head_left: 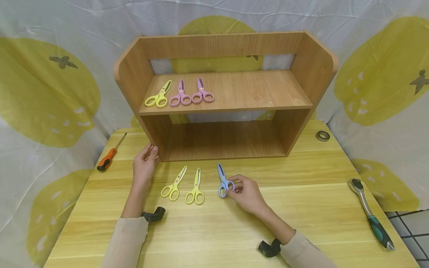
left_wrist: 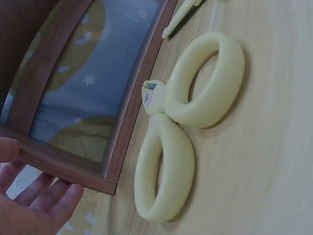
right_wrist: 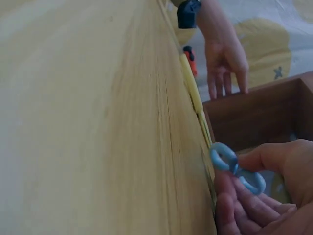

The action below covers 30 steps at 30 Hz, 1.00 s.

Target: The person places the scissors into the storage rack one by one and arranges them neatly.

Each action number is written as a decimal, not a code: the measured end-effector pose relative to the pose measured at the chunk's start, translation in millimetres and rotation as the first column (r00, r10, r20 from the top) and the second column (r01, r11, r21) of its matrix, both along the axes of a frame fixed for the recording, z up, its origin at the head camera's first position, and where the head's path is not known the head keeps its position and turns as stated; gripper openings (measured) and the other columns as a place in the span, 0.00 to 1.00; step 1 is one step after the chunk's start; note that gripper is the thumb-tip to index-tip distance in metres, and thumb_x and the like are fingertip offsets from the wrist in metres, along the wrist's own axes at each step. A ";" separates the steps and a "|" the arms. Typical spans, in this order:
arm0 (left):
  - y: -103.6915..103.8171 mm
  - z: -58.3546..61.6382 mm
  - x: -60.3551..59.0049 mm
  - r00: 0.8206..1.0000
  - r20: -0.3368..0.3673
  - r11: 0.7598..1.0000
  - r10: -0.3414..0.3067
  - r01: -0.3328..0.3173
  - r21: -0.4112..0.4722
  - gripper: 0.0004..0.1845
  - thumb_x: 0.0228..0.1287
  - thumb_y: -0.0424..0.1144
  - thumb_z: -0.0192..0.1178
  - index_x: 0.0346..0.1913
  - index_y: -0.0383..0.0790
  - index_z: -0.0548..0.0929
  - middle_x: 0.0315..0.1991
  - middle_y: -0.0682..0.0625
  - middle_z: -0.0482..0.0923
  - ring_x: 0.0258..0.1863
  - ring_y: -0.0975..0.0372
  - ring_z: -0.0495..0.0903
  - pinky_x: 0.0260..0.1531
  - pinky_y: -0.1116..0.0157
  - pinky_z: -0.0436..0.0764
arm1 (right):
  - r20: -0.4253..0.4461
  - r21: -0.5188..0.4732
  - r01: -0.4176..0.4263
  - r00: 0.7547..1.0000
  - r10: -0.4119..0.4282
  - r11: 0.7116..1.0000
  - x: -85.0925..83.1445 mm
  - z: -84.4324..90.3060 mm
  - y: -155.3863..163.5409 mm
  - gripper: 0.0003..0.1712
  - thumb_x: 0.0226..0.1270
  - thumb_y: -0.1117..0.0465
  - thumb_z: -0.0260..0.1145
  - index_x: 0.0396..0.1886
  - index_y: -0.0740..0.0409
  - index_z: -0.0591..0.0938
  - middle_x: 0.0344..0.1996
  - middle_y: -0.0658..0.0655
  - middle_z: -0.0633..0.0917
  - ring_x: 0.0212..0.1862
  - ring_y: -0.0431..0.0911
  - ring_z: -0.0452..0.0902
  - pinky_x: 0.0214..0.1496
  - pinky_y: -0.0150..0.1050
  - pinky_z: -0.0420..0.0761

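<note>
My right hand (head_left: 247,193) pinches blue scissors (head_left: 222,180) by the handle loops, blades pointing toward the shelf. In the right wrist view the thumb and fingers close on the blue loops (right_wrist: 238,169). My left hand (head_left: 145,165) touches the lower left side of the wooden shelf (head_left: 228,155), its fingers against the panel edge in the left wrist view. Two yellow scissors, the left pair (head_left: 174,186) and the right pair (head_left: 195,190), lie on the table between the hands. On the upper board rest yellow scissors (head_left: 160,96) and two pink scissors (head_left: 181,95).
An orange-handled screwdriver (head_left: 107,159) lies at the table's left. A roll of tape (head_left: 322,136) sits to the right of the shelf. Near the right edge lies a ratchet wrench (head_left: 372,216) with a green and black handle. Patterned cloth (head_left: 378,85) hangs behind.
</note>
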<state>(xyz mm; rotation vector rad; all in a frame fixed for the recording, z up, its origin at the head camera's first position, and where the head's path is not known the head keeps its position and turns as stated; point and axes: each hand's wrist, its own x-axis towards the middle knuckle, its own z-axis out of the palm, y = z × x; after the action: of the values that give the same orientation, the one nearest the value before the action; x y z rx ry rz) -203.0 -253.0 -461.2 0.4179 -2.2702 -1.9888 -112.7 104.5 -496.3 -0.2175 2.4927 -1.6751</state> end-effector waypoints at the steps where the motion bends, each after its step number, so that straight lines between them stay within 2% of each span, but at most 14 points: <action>1: 0.2 -0.1 0.2 1.000 -0.003 1.000 -0.005 0.005 -0.003 0.31 0.80 0.50 0.54 0.80 0.51 0.63 0.79 0.47 0.64 0.75 0.54 0.69 0.71 0.59 0.77 | 0.015 -0.022 0.008 1.000 -0.008 1.000 -0.3 0.2 1.1 0.20 0.63 0.64 0.75 0.55 0.59 0.84 0.36 0.54 0.92 0.36 0.43 0.86 0.36 0.31 0.88; 4: 0.8 0.0 0.8 1.000 0.001 1.000 -0.023 0.023 -0.012 0.32 0.80 0.51 0.53 0.81 0.50 0.61 0.80 0.46 0.61 0.76 0.53 0.68 0.71 0.59 0.77 | 0.043 -0.090 0.038 0.999 -0.034 0.995 -0.8 3.3 4.7 0.20 0.63 0.65 0.76 0.55 0.59 0.84 0.37 0.55 0.92 0.37 0.44 0.86 0.39 0.32 0.89; 8: 0.9 0.1 0.8 1.000 -0.003 1.000 -0.028 0.028 -0.013 0.32 0.81 0.51 0.52 0.81 0.50 0.61 0.80 0.46 0.61 0.76 0.53 0.67 0.71 0.58 0.77 | 0.019 -0.163 0.074 0.997 -0.072 0.984 -1.1 14.0 8.3 0.21 0.62 0.67 0.76 0.55 0.60 0.84 0.37 0.57 0.92 0.37 0.46 0.87 0.41 0.32 0.90; 13: 0.5 -0.1 0.7 1.000 -0.015 1.000 -0.025 0.025 -0.009 0.31 0.81 0.51 0.52 0.80 0.50 0.62 0.79 0.46 0.63 0.76 0.54 0.68 0.70 0.58 0.77 | -0.044 -0.238 0.091 0.994 -0.104 0.967 2.5 42.7 13.4 0.21 0.61 0.68 0.77 0.53 0.62 0.84 0.36 0.60 0.90 0.38 0.46 0.87 0.43 0.33 0.91; 17: -0.7 0.0 1.1 0.999 -0.013 0.999 -0.036 0.036 -0.014 0.31 0.81 0.51 0.52 0.81 0.50 0.61 0.80 0.45 0.61 0.76 0.53 0.67 0.71 0.58 0.77 | -0.139 -0.297 0.053 0.985 -0.098 0.953 4.8 70.1 20.7 0.21 0.61 0.68 0.77 0.54 0.63 0.84 0.35 0.58 0.90 0.38 0.42 0.87 0.47 0.33 0.90; 24: -1.1 0.8 2.0 1.000 -0.009 1.000 -0.024 0.024 -0.014 0.31 0.81 0.51 0.51 0.81 0.50 0.62 0.80 0.46 0.61 0.76 0.54 0.67 0.71 0.58 0.77 | -0.311 -0.408 -0.058 0.947 -0.079 0.911 2.0 118.8 29.5 0.23 0.60 0.75 0.75 0.55 0.69 0.82 0.35 0.49 0.91 0.40 0.41 0.87 0.51 0.33 0.90; 30: -1.7 1.4 2.8 0.999 -0.004 0.999 -0.037 0.037 -0.018 0.32 0.81 0.52 0.51 0.81 0.50 0.60 0.81 0.47 0.60 0.77 0.53 0.66 0.72 0.58 0.76 | -0.419 -0.405 -0.085 0.902 -0.102 0.911 -13.5 149.3 31.2 0.22 0.60 0.74 0.75 0.55 0.70 0.82 0.35 0.49 0.91 0.40 0.41 0.88 0.48 0.33 0.91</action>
<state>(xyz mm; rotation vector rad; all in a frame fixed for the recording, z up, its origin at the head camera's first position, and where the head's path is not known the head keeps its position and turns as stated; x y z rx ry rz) -200.1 -254.7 -459.9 0.3724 -2.3078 -1.9828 -126.2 135.8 -347.0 -0.6950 2.3606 -2.3735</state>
